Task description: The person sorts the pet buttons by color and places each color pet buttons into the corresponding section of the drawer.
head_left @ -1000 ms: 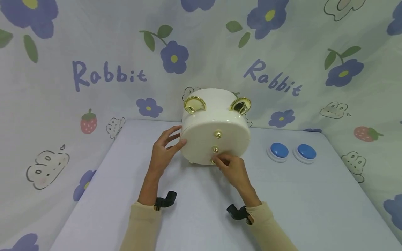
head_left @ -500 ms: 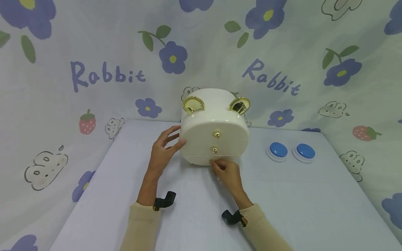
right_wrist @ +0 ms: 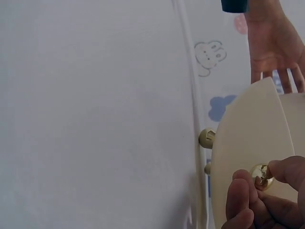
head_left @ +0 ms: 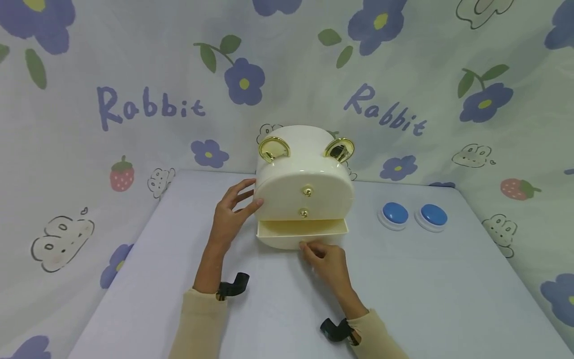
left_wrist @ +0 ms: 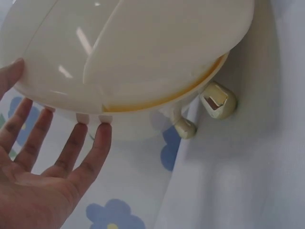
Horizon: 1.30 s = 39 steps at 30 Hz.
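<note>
A glossy white cabinet (head_left: 298,157) with round, gold-rimmed ears stands at the back of the table. Its bottom drawer (head_left: 279,241) is pulled partway out, and the inside that shows is bare and pale yellow. My right hand (head_left: 331,263) pinches the gold knob (right_wrist: 260,177) of this drawer between thumb and fingers; in the head view the fingers hide that knob. My left hand (head_left: 227,220) rests on the cabinet's left side, fingers spread and fairly straight, with the thumb at the front edge. Two gold knobs above, such as the upper knob (head_left: 307,191), are untouched.
Two blue push buttons on white bases, a nearer-in button (head_left: 395,213) and an outer button (head_left: 433,215), sit right of the cabinet. A patterned cloth (head_left: 152,139) hangs close behind. Small rounded feet (left_wrist: 219,100) hold the cabinet off the white tabletop (head_left: 269,309).
The bottom drawer has gone from closed to partly pulled out toward me, my right hand drawing back with its knob. My left hand stays at the cabinet's side.
</note>
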{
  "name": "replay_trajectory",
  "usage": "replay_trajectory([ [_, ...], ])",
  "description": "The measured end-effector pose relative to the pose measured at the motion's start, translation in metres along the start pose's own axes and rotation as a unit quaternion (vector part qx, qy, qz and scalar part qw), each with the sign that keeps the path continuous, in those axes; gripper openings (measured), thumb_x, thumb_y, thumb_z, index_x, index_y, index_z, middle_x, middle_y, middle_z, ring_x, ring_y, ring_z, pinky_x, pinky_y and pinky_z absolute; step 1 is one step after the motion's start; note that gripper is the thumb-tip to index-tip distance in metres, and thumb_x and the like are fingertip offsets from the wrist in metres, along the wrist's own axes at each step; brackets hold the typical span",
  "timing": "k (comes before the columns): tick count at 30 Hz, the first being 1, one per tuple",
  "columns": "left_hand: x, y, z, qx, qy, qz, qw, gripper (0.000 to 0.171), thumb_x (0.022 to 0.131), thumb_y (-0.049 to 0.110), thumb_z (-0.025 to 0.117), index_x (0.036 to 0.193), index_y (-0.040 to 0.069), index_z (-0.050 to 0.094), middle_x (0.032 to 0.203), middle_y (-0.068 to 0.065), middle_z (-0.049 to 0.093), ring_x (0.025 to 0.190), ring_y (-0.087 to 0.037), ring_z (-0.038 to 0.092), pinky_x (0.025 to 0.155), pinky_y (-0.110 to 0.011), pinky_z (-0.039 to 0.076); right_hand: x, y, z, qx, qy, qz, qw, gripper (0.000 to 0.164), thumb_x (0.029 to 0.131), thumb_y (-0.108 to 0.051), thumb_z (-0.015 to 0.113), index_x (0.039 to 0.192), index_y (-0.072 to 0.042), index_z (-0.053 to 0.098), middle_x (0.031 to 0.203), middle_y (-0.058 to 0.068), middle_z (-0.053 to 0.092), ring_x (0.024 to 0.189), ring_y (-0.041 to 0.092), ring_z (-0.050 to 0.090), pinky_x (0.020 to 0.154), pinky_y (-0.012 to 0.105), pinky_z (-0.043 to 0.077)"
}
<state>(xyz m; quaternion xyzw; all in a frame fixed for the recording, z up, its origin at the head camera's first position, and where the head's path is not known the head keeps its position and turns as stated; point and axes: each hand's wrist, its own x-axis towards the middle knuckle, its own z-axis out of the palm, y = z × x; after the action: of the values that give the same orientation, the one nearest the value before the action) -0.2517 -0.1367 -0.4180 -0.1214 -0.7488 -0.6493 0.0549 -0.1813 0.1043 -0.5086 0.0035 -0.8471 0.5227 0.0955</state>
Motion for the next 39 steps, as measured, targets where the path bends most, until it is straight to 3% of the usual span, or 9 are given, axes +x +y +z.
replay_trajectory([
  [17, 0.000, 0.002, -0.002, 0.003, -0.002, 0.001, 1.0000, 0.056, 0.092, 0.021, 0.075, 0.144, 0.016, 0.054, 0.147, -0.003, 0.046, 0.134, -0.035, 0.047, 0.099, -0.054, 0.045, -0.040, -0.005, -0.003, 0.020, -0.007, 0.011, 1.000, 0.016, 0.088, -0.025, 0.079, 0.085, -0.009, 0.081, 0.067, -0.007, 0.070, 0.059, 0.006, 0.061, 0.051, 0.022, 0.050],
  [24, 0.000, 0.000, -0.001, 0.003, -0.003, 0.005, 1.0000, 0.056, 0.092, 0.021, 0.075, 0.144, 0.016, 0.054, 0.147, -0.003, 0.047, 0.134, -0.035, 0.047, 0.098, -0.053, 0.046, -0.050, -0.004, -0.005, 0.023, -0.006, 0.021, 1.000, 0.011, 0.088, -0.022, 0.079, 0.087, -0.011, 0.081, 0.068, -0.012, 0.070, 0.058, 0.007, 0.062, 0.050, 0.024, 0.052],
  [31, 0.001, 0.000, 0.000, 0.000, -0.002, 0.007, 1.0000, 0.056, 0.092, 0.021, 0.075, 0.144, 0.015, 0.054, 0.147, -0.003, 0.047, 0.134, -0.035, 0.047, 0.097, -0.053, 0.046, -0.059, -0.004, -0.008, 0.031, -0.021, 0.033, 0.999, 0.019, 0.089, -0.025, 0.078, 0.092, -0.007, 0.080, 0.071, -0.009, 0.072, 0.061, 0.009, 0.065, 0.052, 0.025, 0.054],
  [39, 0.000, 0.000, 0.001, -0.006, -0.005, 0.005, 1.0000, 0.057, 0.092, 0.021, 0.075, 0.145, 0.014, 0.054, 0.147, -0.003, 0.046, 0.134, -0.034, 0.047, 0.098, -0.052, 0.046, -0.065, 0.000, -0.013, 0.042, -0.008, 0.033, 0.999, 0.012, 0.086, -0.021, 0.081, 0.089, -0.010, 0.081, 0.071, -0.009, 0.072, 0.061, 0.008, 0.064, 0.052, 0.024, 0.053],
])
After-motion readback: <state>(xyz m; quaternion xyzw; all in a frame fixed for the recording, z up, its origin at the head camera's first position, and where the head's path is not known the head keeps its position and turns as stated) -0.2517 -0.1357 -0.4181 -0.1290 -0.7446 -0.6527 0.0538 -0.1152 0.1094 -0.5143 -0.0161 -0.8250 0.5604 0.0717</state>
